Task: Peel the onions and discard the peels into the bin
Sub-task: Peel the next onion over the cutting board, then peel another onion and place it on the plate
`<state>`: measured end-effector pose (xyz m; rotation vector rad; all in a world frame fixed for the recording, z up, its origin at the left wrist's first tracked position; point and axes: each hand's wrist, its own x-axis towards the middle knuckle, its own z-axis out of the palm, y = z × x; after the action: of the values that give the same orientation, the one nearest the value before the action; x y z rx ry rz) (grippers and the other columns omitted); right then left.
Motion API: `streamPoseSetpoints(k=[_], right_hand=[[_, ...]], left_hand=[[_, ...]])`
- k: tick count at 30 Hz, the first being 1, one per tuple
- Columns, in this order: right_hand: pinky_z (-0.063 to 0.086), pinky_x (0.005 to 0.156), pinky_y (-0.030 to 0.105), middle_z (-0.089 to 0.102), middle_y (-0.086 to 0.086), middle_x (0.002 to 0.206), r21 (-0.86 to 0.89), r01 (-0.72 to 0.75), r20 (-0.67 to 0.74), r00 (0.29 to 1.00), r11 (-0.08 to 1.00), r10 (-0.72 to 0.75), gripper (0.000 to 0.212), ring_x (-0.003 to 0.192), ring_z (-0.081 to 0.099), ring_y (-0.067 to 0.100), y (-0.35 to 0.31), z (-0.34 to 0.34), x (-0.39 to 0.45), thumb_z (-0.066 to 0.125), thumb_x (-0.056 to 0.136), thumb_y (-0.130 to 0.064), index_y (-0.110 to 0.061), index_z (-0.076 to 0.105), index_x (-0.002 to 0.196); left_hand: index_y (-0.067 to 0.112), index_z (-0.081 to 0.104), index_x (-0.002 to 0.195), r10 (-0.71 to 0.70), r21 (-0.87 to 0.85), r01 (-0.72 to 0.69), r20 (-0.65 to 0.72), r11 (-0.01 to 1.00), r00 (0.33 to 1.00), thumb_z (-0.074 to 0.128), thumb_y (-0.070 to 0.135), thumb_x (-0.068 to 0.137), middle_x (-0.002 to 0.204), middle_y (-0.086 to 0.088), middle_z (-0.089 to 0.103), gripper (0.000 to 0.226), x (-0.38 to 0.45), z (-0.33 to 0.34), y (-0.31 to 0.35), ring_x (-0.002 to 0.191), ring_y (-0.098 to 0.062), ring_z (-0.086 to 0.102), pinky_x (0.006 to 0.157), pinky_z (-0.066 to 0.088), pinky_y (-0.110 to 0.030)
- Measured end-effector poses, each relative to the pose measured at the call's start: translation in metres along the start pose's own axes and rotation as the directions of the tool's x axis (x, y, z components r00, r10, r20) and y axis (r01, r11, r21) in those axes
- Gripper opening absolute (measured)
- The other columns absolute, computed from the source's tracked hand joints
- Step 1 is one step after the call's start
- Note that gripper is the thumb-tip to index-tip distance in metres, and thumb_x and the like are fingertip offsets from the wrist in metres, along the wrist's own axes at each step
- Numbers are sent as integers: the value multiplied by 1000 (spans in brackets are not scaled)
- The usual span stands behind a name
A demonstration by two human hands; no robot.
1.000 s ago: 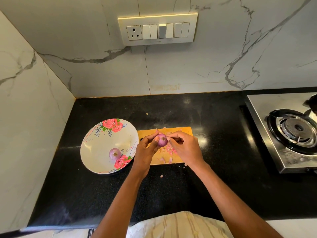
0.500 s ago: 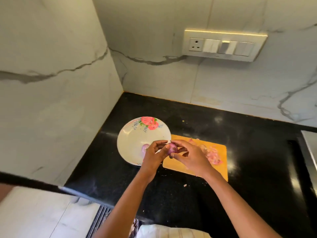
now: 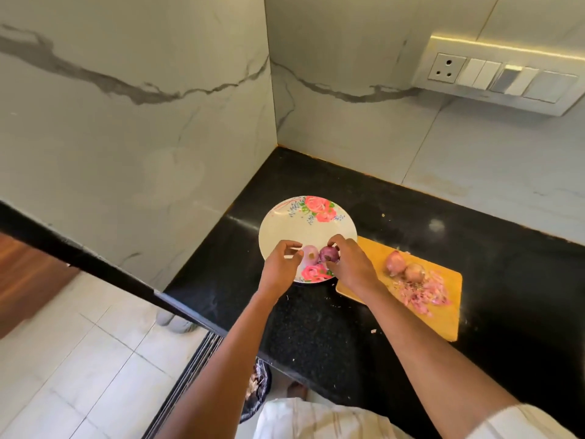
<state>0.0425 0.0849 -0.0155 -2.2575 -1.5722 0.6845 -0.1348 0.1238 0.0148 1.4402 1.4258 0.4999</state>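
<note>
A freshly peeled purple onion (image 3: 328,253), held in both hands above the cutting board (image 3: 443,312) a second ago, is now being set down on the floral plate (image 3: 294,223), just beside a paler peeled onion (image 3: 309,255) already lying there. The right hand (image 3: 349,264) is curled over the purple onion, with its fingertips (image 3: 332,245) pinching it from above and the side. The left hand (image 3: 280,264) has been taken off the onion; it is held just above the plate's near edge with its fingers loosely curled and nothing between them.

By this change a second onion is judged to be finished. Two unpeeled onions (image 3: 405,269) are left on the board, near a heap of pink peels (image 3: 424,294). None of the peels has yet been carried to the bin (image 3: 258,388), which is seen on the floor below the black counter (image 3: 316,331), partly hidden by the left forearm.

The purple onion is nearly round, so little long axis can be made out; its dark end is turned toward the paler onion at its left. The paler onion's brown cut end is turned up toward the camera.
</note>
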Motion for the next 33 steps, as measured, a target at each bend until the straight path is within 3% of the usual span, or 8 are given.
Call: streamPoseSetpoints(k=[3, 6, 10, 16, 20, 23, 27, 33], right_hand=[[55, 84, 37, 56, 3, 126, 4, -1, 11, 1000, 1000, 0, 51, 113, 59, 24, 1, 0, -3, 76, 89, -28, -32, 48, 131], [53, 88, 34, 55, 1, 134, 41, 8, 4, 1000, 999, -8, 59, 120, 56, 23, 4, -2, -10, 79, 87, -28, -32, 46, 136], [53, 90, 34, 56, 1, 136, 113, -7, -66, 998, 994, 15, 56, 119, 57, 21, 6, -7, -23, 77, 90, -28, -30, 47, 138], [53, 90, 32, 61, -2, 131, 221, -27, -204, 976, 975, 74, 45, 116, 60, 17, 21, -29, -39, 72, 94, -25, -27, 54, 135], [56, 90, 37, 61, -4, 125, 278, -90, -296, 939, 956, 174, 37, 110, 61, 16, 41, -51, -46, 69, 96, -26, -27, 57, 130], [57, 90, 36, 60, -4, 123, 323, -132, -353, 902, 937, 248, 33, 113, 60, 17, 65, -61, -57, 68, 97, -25, -27, 59, 128], [51, 99, 37, 55, -3, 135, 340, -230, -353, 867, 912, 350, 40, 127, 50, 17, 94, -63, -76, 65, 97, -31, -26, 57, 136], [43, 109, 35, 55, 0, 142, 277, -280, -329, 871, 919, 365, 47, 134, 47, 21, 120, -60, -94, 62, 99, -27, -27, 52, 145]], left_hand=[[25, 59, 118, 37, -1, -37, 2, 999, 999, 59, 26, 102, 116, 8, 64, 16, -1, 10, 2, 104, -14, 62, 84, 52, -26], [27, 58, 116, 62, -14, -62, -3, 998, 998, 60, 24, 102, 112, 10, 62, 14, -3, 20, 4, 104, -12, 62, 78, 48, -19], [24, 58, 119, 81, 9, -82, 28, 997, 996, 61, 25, 102, 111, 11, 60, 18, -3, 35, 13, 103, -9, 58, 95, 51, -30], [25, 61, 122, 140, 30, -144, 104, 989, 985, 59, 24, 102, 110, 11, 63, 20, 2, 64, 33, 111, -15, 64, 101, 54, -38], [32, 60, 114, 167, 23, -173, 165, 985, 972, 60, 24, 102, 112, 10, 64, 14, 6, 86, 44, 109, -19, 65, 97, 56, -40], [27, 59, 118, 187, 20, -196, 216, 980, 958, 57, 22, 104, 112, 9, 62, 15, 4, 108, 54, 98, -12, 64, 73, 55, -17], [29, 60, 111, 230, -34, -231, 309, 972, 923, 57, 23, 103, 115, 2, 66, 11, -1, 141, 60, 105, -17, 65, 90, 58, -39], [26, 65, 105, 197, -162, -146, 372, 976, 907, 60, 15, 101, 110, 2, 69, 13, -17, 176, 65, 106, -19, 67, 79, 57, -28]])
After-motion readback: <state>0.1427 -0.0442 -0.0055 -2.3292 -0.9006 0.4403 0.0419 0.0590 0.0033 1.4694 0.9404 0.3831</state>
